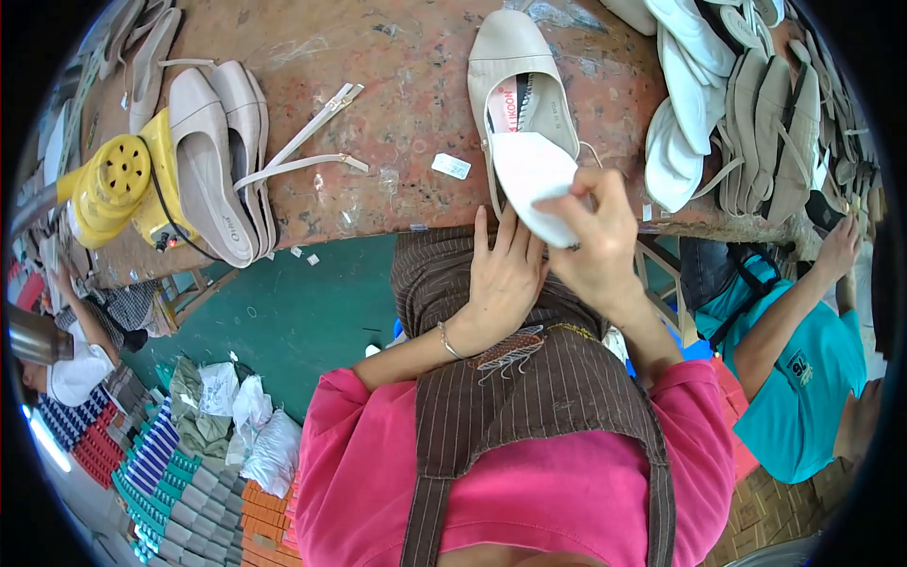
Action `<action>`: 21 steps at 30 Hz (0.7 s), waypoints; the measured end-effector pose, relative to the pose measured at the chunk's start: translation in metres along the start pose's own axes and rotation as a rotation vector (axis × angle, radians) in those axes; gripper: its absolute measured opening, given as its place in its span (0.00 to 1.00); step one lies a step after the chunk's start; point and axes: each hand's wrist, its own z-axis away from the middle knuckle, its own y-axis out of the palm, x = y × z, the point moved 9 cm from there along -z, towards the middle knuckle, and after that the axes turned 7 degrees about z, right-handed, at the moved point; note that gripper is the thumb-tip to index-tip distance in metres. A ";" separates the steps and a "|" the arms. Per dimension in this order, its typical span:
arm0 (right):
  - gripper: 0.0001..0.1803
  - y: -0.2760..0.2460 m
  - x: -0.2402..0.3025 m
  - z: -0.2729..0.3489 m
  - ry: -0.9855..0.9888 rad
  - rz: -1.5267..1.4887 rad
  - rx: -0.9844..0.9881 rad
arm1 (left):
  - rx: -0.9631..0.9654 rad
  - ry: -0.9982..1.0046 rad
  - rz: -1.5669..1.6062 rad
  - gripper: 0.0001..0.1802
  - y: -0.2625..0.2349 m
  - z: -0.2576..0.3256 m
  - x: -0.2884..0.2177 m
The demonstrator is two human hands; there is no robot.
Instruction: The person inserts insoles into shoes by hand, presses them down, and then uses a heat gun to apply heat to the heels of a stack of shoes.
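Observation:
A beige slingback shoe point(511, 42) lies on the workbench in front of me, its toe pointing away and its lining open to view. My right hand point(597, 231) pinches a white insole point(529, 168) near its lower edge. The insole tilts over the heel end of the shoe, its far end at the opening, and hides that part. My left hand point(507, 277) rests at the bench edge by the shoe's heel, palm down with fingers stretched out. Its fingertips touch or lie close to the heel and the insole; the exact contact is hidden.
Finished-looking beige shoes point(205, 175) stand at the left by a yellow machine point(123, 180). White insoles point(682, 123) and grey-beige shoes point(770, 132) pile up at the right. A small white label point(451, 166) lies on the worn bench point(397, 85). A person in teal point(803, 364) works at the right.

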 end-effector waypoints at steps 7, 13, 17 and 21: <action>0.27 0.067 -0.010 -0.019 -0.013 0.159 0.127 | 0.130 0.029 -0.180 0.29 0.016 0.004 0.006; 0.30 0.094 -0.029 -0.066 -0.027 0.427 0.342 | 0.041 -0.024 -0.146 0.33 0.003 0.002 0.000; 0.31 0.086 -0.007 -0.018 -0.099 0.415 0.225 | 0.024 0.014 -0.111 0.29 0.009 0.006 0.003; 0.29 0.078 -0.019 -0.075 -0.063 0.457 0.063 | -0.005 -0.001 -0.083 0.28 -0.005 -0.006 -0.001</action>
